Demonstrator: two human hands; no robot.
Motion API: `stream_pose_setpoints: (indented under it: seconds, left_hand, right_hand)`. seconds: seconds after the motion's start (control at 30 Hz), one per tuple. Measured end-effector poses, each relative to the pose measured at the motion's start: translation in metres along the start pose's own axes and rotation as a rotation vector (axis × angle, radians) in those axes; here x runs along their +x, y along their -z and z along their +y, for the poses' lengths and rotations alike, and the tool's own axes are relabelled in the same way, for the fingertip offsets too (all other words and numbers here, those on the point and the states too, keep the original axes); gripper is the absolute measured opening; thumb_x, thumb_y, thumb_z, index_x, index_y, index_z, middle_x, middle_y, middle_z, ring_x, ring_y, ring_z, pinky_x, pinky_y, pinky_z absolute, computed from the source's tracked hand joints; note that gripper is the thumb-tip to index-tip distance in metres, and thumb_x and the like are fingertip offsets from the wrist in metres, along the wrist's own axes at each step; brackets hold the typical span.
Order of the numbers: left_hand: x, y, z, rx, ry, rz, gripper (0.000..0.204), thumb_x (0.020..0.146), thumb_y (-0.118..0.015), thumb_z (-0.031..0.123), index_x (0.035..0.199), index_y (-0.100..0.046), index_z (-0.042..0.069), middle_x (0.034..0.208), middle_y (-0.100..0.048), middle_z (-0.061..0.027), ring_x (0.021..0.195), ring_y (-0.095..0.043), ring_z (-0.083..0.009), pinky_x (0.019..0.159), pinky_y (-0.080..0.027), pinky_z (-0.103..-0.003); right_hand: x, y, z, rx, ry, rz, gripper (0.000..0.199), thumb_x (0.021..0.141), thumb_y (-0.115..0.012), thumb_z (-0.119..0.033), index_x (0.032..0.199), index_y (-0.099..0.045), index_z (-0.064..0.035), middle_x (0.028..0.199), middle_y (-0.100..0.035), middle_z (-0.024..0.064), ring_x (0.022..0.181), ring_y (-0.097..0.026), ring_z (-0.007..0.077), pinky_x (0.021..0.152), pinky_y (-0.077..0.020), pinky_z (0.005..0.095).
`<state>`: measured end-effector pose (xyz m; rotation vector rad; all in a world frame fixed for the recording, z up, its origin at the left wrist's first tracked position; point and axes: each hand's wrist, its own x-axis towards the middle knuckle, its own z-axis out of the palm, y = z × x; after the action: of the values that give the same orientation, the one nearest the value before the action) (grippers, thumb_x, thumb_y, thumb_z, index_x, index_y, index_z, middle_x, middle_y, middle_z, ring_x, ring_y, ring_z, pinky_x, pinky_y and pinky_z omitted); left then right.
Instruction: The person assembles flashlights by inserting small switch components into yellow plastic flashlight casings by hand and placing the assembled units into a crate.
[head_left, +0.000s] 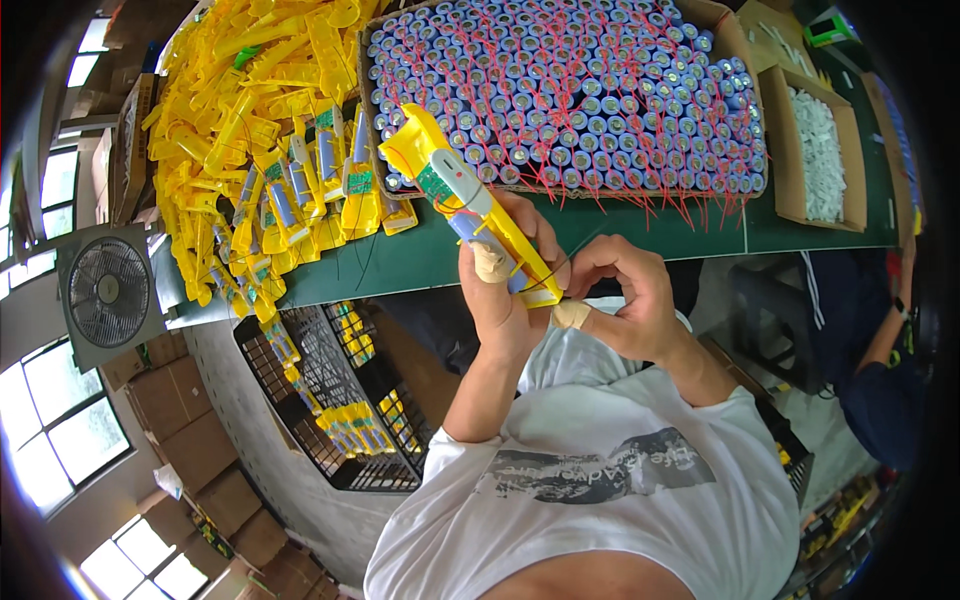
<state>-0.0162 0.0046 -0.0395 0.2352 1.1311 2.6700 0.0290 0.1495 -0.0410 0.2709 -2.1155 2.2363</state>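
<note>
Left of my left hand [497, 300] lies a heap of yellow shells [250, 120]. That hand grips the yellow casing [470, 200] with its cell; beyond it sits the box of cells [570, 90]. My right hand [625, 300] pinches thin wires at the casing's end. Pulling hard could snap them, I judge. The wire ends hide behind my fingers.

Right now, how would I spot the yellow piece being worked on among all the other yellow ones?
Start at the green table with its big box of blue cells. Just below it, the left hand holds up a yellow casing. Unlike the heaped yellow casings, it is lifted clear, with the right hand at its lower end.
</note>
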Motion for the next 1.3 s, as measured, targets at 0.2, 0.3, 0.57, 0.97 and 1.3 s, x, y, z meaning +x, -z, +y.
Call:
stream_pose_setpoints:
  seconds: [0.2,0.3,0.57,0.97,1.3]
  left_hand:
    - [0.007,0.005,-0.012,-0.066,-0.069,0.055,0.068,0.094,-0.062,0.048,0.143,-0.033,0.010,0.086,-0.045,-0.0048,0.074,-0.047,-0.0163,0.069,-0.044,-0.029]
    - [0.008,-0.006,-0.003,-0.176,0.043,-0.056,0.078,0.092,-0.060,0.054,0.150,-0.028,0.012,0.089,-0.044,-0.0049,0.076,-0.043,-0.0157,0.073,-0.038,-0.029]
    - [0.006,0.001,-0.003,0.023,0.027,0.117,0.062,0.101,-0.046,0.052,0.143,-0.038,0.007,0.092,-0.047,-0.0054,0.071,-0.045,-0.0129,0.059,-0.039,-0.027]
    - [-0.001,0.005,0.004,-0.078,0.263,0.092,0.073,0.099,-0.043,0.047,0.148,-0.032,-0.006,0.085,-0.056,-0.0033,0.065,-0.052,-0.0127,0.054,-0.043,-0.026]
    - [-0.003,-0.003,-0.001,-0.058,0.210,0.128,0.050,0.102,-0.038,0.046,0.125,-0.051,0.003,0.094,-0.055,-0.0047,0.076,-0.053,-0.0137,0.063,-0.041,-0.025]
  right_hand:
    - [0.011,-0.009,-0.006,-0.257,0.308,0.095,0.038,0.071,-0.086,-0.009,0.102,-0.065,-0.0037,0.088,-0.069,0.0073,0.072,-0.068,0.0186,0.064,-0.0551,0.0287]
    - [0.011,-0.005,0.003,-0.455,0.450,0.082,0.046,0.065,-0.087,-0.010,0.106,-0.066,-0.0053,0.087,-0.067,0.0047,0.068,-0.066,0.0210,0.060,-0.0536,0.0308]
    - [0.014,-0.005,-0.005,-0.584,0.458,0.031,0.054,0.063,-0.087,-0.012,0.112,-0.066,-0.0068,0.085,-0.065,0.0039,0.068,-0.064,0.0217,0.059,-0.0530,0.0326]
    - [0.026,0.005,-0.016,-0.320,0.088,-0.146,0.046,0.067,-0.085,-0.011,0.109,-0.065,-0.0058,0.079,-0.058,0.0005,0.062,-0.054,0.0119,0.056,-0.0473,0.0265]
    - [0.014,0.020,0.007,0.016,0.049,-0.103,0.037,0.070,-0.089,-0.014,0.085,-0.056,-0.0058,0.079,-0.057,0.0002,0.061,-0.051,0.0057,0.054,-0.0414,0.0205]
